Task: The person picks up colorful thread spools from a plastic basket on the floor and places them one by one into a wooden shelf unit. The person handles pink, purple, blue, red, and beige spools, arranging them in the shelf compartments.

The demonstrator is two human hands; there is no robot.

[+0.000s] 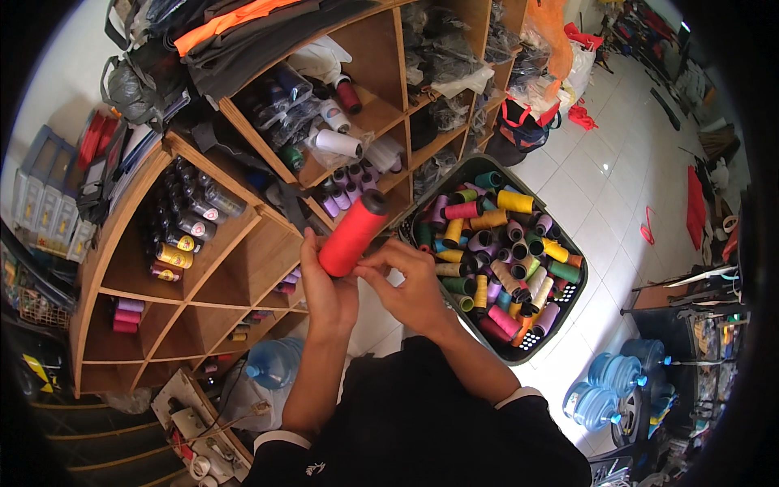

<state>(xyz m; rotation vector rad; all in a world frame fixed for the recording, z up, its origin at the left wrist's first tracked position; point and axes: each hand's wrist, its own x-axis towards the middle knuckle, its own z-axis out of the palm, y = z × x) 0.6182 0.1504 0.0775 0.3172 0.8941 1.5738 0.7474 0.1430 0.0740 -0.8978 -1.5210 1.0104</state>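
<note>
A large red thread spool with a dark core end stands tilted in front of the shelves. My left hand is wrapped round its lower part. Close beside it, my right hand has thumb and fingertips pinched together at the spool's lower end; whatever is between them is too small to make out. Just right of my hands, a dark plastic basket holds many thread spools in yellow, green, purple, pink and other colours.
Wooden cubbyhole shelves on the left hold thread spools and plastic-wrapped goods. Blue water bottles stand on the tiled floor at lower right; another blue bottle is by the shelves. Bags lie beyond the basket.
</note>
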